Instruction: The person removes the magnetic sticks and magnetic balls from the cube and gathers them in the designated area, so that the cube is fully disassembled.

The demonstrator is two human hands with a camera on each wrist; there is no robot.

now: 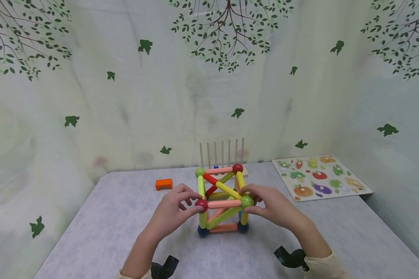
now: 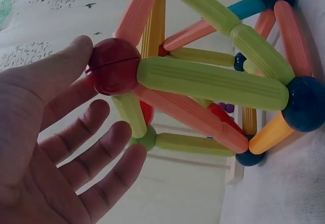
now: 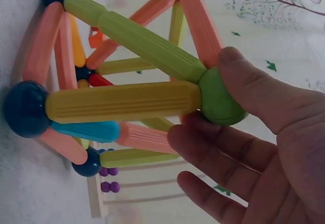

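Note:
A cube-like frame of magnetic building sticks and balls [image 1: 225,204] stands on the table, with diagonal sticks across its sides. My left hand [image 1: 174,211] pinches the red ball [image 2: 114,66] at the near upper left corner between thumb and index finger; its other fingers are spread loosely. At the near upper right corner, my right hand [image 1: 274,203] pinches the green ball [image 3: 221,97] with thumb and index finger. A salmon stick [image 1: 225,204] spans these two balls. Dark blue balls [image 1: 203,231] form the bottom corners, resting on the tabletop.
Behind the frame is a wooden rack with upright pegs [image 1: 222,153], carrying a few beads. An orange block [image 1: 164,184] lies at the back left of the grey table [image 1: 118,209]. A vegetable puzzle board [image 1: 309,174] occupies the back right. A leaf-print curtain hangs behind.

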